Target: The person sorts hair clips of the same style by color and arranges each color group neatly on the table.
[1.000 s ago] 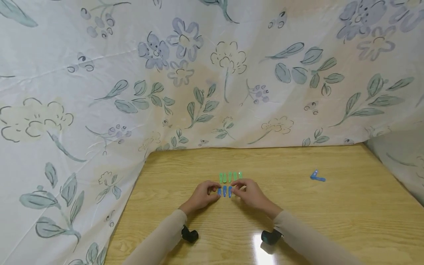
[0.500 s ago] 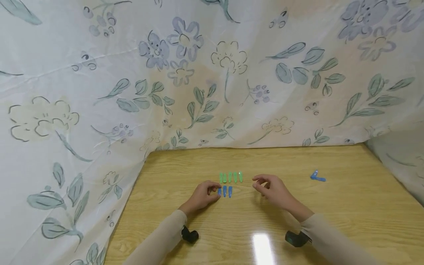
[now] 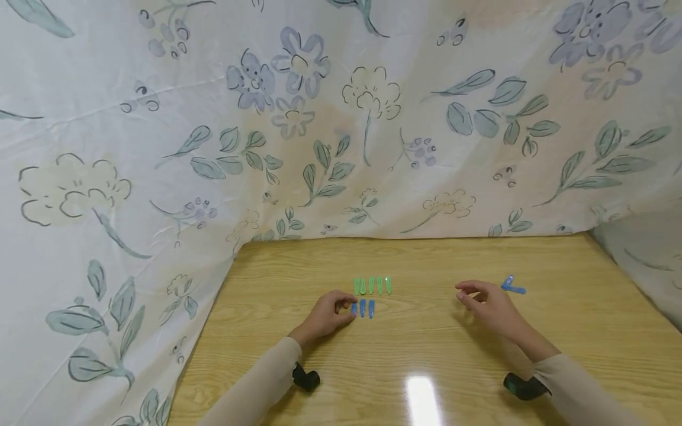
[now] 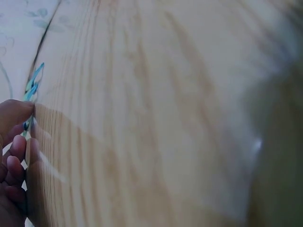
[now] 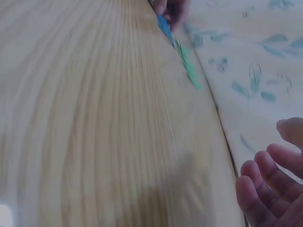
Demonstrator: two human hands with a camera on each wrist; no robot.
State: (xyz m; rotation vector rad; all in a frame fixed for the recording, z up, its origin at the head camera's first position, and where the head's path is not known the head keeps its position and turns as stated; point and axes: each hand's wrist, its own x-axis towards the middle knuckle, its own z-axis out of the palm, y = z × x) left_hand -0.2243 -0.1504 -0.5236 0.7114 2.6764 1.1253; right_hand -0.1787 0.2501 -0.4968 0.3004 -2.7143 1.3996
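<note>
Several green hair clips [image 3: 372, 286] lie side by side in a row on the wooden table. In front of them is a shorter row of three blue hair clips [image 3: 363, 308]. My left hand [image 3: 328, 312] holds the leftmost blue clip between curled index finger and thumb, at its two ends. My right hand [image 3: 487, 305] is above the table to the right, fingers loosely bent with nothing between them. Just beyond it lie a couple of loose blue clips [image 3: 514, 289], forming a V. In the right wrist view, the right hand's fingers [image 5: 265, 189] are apart.
The wooden table [image 3: 415, 331] ends at a floral cloth [image 3: 373, 177] hanging behind it and at its sides. A bright glare patch [image 3: 422, 399] shows near the front. Dark wrist cameras [image 3: 306, 377] sit under both forearms.
My right hand has left the rightmost blue clip and moved right across the table, close to the loose blue clips. The left hand has stayed at the row.
</note>
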